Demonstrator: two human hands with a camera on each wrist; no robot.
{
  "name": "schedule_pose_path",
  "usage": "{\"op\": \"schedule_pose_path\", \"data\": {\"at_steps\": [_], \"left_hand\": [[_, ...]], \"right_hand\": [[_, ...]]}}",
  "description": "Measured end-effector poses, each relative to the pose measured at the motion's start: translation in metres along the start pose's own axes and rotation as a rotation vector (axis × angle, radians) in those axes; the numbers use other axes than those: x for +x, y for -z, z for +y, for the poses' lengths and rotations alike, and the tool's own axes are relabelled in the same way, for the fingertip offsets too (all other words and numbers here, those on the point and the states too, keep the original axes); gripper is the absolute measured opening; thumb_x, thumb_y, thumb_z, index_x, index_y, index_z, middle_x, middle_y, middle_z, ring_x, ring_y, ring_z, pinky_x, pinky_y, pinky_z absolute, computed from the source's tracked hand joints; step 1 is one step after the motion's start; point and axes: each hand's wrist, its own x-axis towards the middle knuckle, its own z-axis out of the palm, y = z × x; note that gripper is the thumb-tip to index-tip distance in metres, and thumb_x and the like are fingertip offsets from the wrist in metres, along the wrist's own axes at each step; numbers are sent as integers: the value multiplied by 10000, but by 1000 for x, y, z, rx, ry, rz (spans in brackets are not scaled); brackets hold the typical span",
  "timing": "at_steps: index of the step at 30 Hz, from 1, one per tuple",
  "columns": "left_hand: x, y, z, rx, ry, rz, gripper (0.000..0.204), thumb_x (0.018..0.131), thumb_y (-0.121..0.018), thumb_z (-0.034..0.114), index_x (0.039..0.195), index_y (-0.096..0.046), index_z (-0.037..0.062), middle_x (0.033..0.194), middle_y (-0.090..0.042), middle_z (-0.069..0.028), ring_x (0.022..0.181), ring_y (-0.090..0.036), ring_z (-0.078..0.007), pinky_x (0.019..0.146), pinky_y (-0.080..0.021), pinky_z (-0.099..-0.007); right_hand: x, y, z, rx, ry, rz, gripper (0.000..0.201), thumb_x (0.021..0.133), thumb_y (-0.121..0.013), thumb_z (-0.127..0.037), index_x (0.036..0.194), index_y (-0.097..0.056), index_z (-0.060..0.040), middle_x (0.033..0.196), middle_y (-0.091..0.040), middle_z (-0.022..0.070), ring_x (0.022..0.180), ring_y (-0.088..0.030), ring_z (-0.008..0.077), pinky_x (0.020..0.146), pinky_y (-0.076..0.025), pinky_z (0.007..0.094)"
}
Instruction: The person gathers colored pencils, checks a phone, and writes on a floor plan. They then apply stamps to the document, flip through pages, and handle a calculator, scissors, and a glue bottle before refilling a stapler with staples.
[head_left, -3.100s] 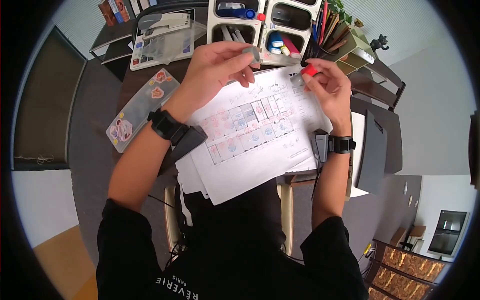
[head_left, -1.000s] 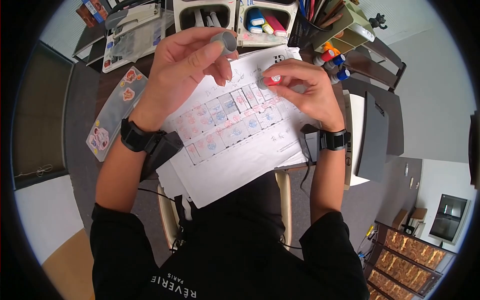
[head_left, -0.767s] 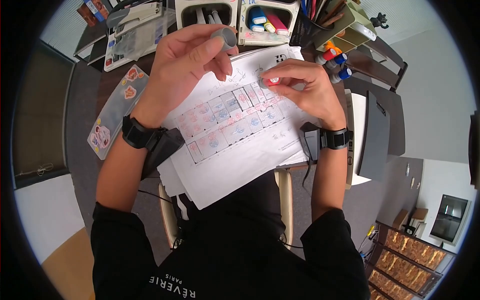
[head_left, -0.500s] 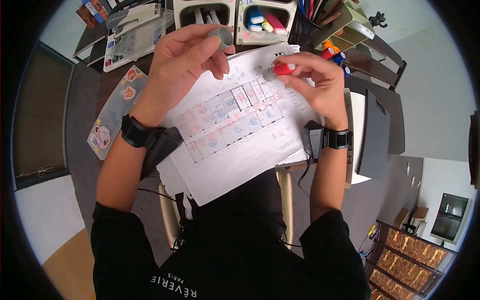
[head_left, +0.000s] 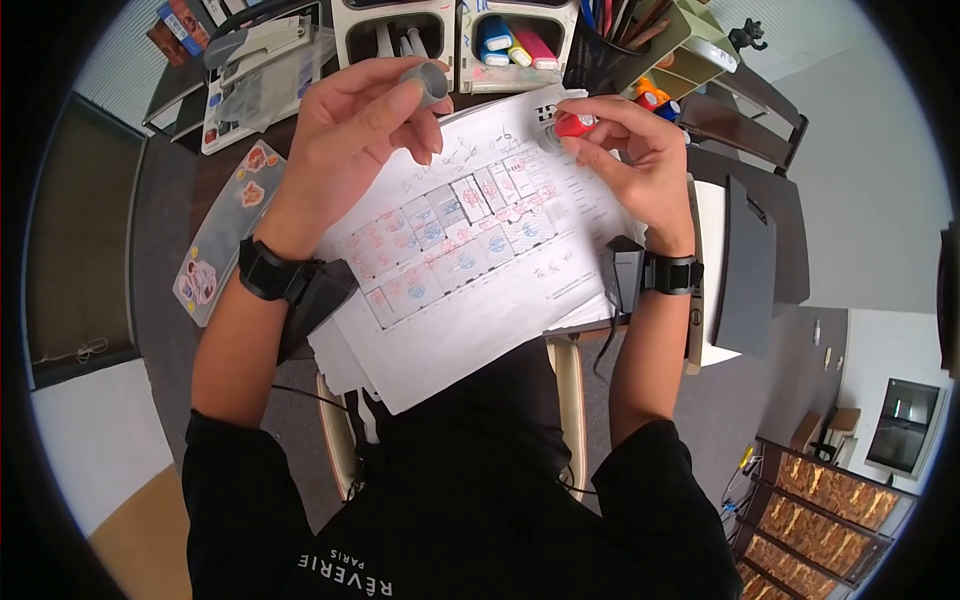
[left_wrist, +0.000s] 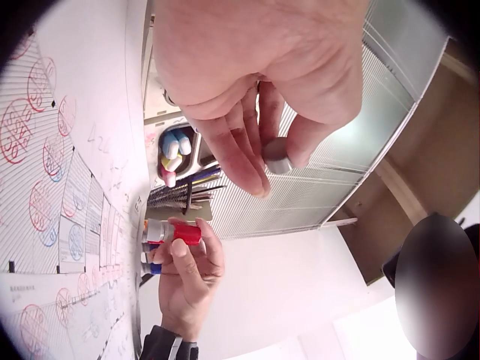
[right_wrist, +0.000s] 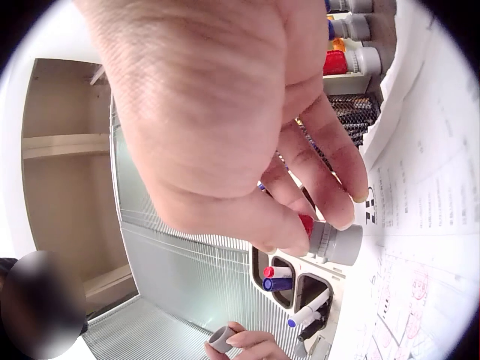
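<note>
A small grey cap [head_left: 428,83] is pinched between thumb and fingers of the left hand [head_left: 350,130], above the far left part of the sheets; it shows too as a grey cap [left_wrist: 278,155] in the left wrist view. The right hand [head_left: 640,160] pinches a red stamp [head_left: 575,124] near the paper's far right corner. In the right wrist view the stamp's grey end [right_wrist: 341,244] faces the paper. Under both hands lies a printed floor plan [head_left: 450,330] marked with red and blue round stamps and handwriting.
Behind the sheets stand a white organizer [head_left: 500,78] with highlighters and a black pen holder [head_left: 590,70]. More red and blue stamps [head_left: 648,100] stand beyond the right hand. A clear stickered case [head_left: 222,230] lies left; a dark grey object [head_left: 745,270] is at right.
Since about a second ago the right hand has lifted the red stamp away from the plan and moved it up and right. The left hand still holds the grey cap, shifted slightly left.
</note>
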Motion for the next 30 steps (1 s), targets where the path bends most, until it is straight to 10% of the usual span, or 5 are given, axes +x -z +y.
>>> {"op": "schedule_pose_path", "data": {"at_steps": [30], "left_hand": [[2,3,-1,-93,-12,23,349,995,-626,163,1290,-612,-23,1045,-701,-171,812,-687,-205,660,-544,-312]], "right_hand": [[4,2,8,-236,-49,218,329,804,-785,-11,1127,-739,-53,957,-726,49,657,-605,60,604,-519,206]]}}
